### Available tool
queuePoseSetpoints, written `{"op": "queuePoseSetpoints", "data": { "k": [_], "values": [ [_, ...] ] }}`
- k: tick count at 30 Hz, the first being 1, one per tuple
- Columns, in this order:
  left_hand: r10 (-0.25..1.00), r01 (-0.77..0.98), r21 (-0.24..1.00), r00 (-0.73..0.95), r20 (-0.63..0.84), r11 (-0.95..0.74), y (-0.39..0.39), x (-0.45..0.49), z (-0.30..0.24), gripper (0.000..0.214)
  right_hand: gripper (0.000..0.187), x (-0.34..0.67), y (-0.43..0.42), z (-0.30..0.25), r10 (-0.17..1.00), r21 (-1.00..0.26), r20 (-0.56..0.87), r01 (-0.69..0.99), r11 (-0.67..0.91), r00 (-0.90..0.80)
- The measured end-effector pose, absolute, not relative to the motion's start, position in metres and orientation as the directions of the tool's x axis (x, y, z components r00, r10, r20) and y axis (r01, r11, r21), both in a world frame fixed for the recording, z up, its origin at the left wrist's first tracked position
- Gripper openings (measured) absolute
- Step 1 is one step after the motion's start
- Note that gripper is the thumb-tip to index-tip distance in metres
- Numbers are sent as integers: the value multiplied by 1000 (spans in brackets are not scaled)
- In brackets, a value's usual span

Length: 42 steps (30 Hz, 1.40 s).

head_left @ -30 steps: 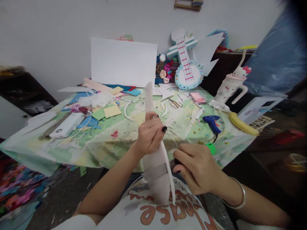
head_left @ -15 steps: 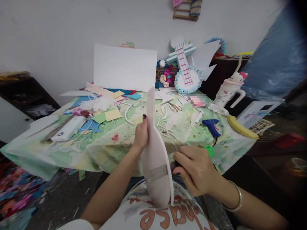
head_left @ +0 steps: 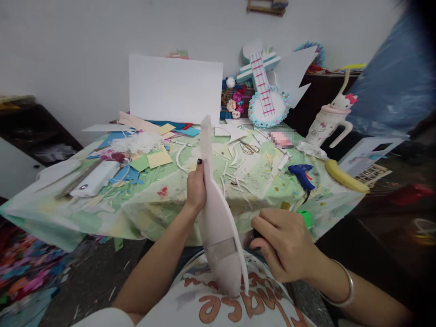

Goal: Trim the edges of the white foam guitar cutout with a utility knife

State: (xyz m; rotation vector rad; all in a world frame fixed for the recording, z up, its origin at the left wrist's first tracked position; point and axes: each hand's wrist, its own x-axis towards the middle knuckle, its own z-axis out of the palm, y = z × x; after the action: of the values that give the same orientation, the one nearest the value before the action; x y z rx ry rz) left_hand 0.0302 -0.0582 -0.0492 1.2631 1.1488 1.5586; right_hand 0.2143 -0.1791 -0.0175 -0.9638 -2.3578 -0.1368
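Observation:
A white foam-board cutout (head_left: pixel 223 213), shaped like a guitar with a narrow neck and a rounded body, stands edge-on in front of me. My left hand (head_left: pixel 196 186) grips it at the neck, thumb pointing up along the board. A strip of clear tape (head_left: pixel 221 249) crosses its lower part, and the bottom end touches my shirt. To the right of the board, my right hand (head_left: pixel 281 243) is closed in a fist around a green-ended tool (head_left: pixel 305 219). The fingers hide most of that tool, so its kind cannot be made out.
Paper scraps and offcuts cover the table, with scissors (head_left: pixel 249 146), a blue glue gun (head_left: pixel 302 176) and a banana (head_left: pixel 345 176). A white tumbler (head_left: pixel 327 125) stands at the right. Behind are a white board (head_left: pixel 175 88) and a finished toy guitar (head_left: pixel 267 106).
The foam-board cutout and my left hand have shifted slightly left. My right hand has moved a little right, away from the board's edge, still closed on the tool.

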Motion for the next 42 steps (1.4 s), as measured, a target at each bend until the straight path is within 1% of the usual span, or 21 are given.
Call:
{"op": "queuePoseSetpoints", "data": {
  "k": [7,15,32,42],
  "values": [
    [911,173,948,-273,308,-268,-64,28,-41,58,39,213,-181,-16,587,-91,585,674,733,-560],
    [888,266,924,-298,351,-276,-66,28,-40,57,38,208,-179,-11,597,-95,572,678,729,-562],
    [888,268,897,-209,410,-352,-70,33,-29,56,26,204,-173,9,605,-146,481,622,769,-635],
    [889,235,899,-191,417,-371,-72,34,-25,57,28,205,-173,13,595,-155,453,599,786,-663]
  ]
}}
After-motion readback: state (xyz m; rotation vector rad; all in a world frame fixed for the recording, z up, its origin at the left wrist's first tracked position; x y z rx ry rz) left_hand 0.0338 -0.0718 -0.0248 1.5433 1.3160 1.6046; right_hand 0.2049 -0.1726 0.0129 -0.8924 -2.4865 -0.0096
